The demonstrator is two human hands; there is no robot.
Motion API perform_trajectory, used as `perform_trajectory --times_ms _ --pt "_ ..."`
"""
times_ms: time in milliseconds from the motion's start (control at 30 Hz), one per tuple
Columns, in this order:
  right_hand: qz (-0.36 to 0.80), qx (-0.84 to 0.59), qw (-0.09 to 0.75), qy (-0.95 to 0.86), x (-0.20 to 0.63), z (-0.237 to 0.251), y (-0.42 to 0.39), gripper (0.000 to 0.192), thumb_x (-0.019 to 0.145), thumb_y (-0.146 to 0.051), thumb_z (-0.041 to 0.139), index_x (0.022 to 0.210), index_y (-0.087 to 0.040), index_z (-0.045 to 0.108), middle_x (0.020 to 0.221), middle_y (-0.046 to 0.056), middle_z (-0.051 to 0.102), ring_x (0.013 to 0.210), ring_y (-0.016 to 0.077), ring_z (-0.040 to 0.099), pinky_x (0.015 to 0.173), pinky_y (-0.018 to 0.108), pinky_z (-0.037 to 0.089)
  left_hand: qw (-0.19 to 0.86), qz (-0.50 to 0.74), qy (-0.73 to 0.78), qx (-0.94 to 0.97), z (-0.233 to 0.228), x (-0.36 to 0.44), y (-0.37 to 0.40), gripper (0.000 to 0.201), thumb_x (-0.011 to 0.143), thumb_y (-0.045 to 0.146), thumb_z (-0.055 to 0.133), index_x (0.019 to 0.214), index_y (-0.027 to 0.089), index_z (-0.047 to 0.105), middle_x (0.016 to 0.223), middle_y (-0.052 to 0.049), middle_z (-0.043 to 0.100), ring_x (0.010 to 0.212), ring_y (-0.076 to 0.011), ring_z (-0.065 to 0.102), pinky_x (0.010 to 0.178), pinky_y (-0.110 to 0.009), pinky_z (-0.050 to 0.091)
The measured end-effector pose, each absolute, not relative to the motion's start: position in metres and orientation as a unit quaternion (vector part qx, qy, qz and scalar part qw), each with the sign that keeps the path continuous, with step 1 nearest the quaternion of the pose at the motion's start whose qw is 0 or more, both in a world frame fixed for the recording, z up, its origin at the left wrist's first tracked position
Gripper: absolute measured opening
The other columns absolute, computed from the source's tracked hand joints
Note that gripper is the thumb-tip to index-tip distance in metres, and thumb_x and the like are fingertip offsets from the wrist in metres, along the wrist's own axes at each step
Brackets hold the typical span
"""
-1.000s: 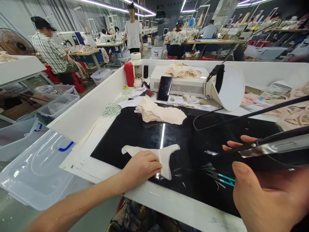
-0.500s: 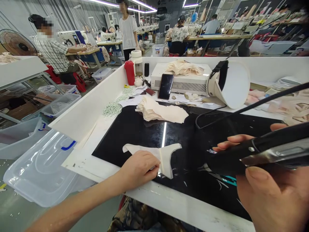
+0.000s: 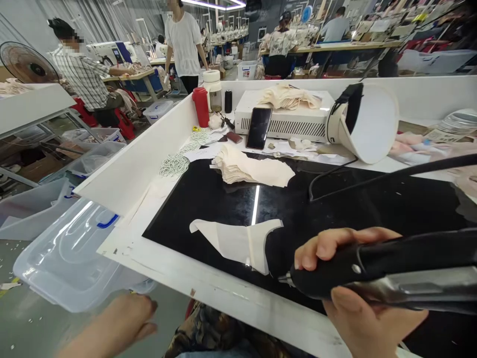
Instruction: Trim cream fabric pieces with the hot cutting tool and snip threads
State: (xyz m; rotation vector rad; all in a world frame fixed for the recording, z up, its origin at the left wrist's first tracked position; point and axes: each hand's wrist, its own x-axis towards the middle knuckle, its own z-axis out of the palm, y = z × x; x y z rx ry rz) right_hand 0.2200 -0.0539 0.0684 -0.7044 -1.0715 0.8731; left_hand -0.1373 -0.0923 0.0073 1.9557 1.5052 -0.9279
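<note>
My right hand [image 3: 357, 293] is wrapped round a black glue gun [image 3: 402, 263] with a long metal lever and a thin nozzle. The nozzle points left, close to the lower right corner of a cut cream fabric piece [image 3: 231, 238]. This piece lies flat on the black glossy board [image 3: 179, 199], a raised band running across it near its right end. Away from the table, at the lower left, hangs my left hand [image 3: 130, 318]. It is smeared by motion, with its fingers partly hidden, and I cannot make out anything in it.
A stack of cream fabric pieces [image 3: 253, 169] lies farther back. Behind it are a phone [image 3: 259, 128], a vented white box [image 3: 298, 127], a white cone-shaped lamp [image 3: 376, 124] and a red cup [image 3: 201, 107]. A black cable [image 3: 391, 174] crosses the right side. Lidded plastic bins [image 3: 74, 253] stand at left.
My left hand has let go of the fabric piece and moved left, off the table. My right hand has brought the glue gun left and lower, nearer to the fabric.
</note>
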Motion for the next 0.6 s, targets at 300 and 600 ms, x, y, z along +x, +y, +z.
perform_trajectory --times_ms 300,600 --pt "0.345 -0.293 0.752 -0.48 0.205 0.059 -0.048 0.042 0.081 -0.029 0.078 0.116 -0.028 0.055 0.084 -0.002 0.058 0.065 0.0165 0.057 0.055 0.034 0.051 0.23 -0.358 0.459 0.78 -0.001 -0.112 -0.081 0.043 0.075 -0.002 0.043 0.096 0.02 0.074 0.109 -0.011 0.071 0.101 -0.0314 0.068 0.08 -0.037 0.052" --pt "0.342 -0.314 0.744 -0.48 0.199 0.055 -0.045 0.034 0.081 -0.03 0.077 0.108 -0.027 0.057 0.085 -0.002 0.057 0.065 0.0164 0.057 0.056 0.035 0.051 0.262 -0.281 0.406 0.829 -0.002 -0.103 -0.083 0.042 0.068 -0.006 0.043 0.084 0.019 0.073 0.081 -0.009 0.072 0.078 -0.0312 0.071 0.068 -0.035 0.05"
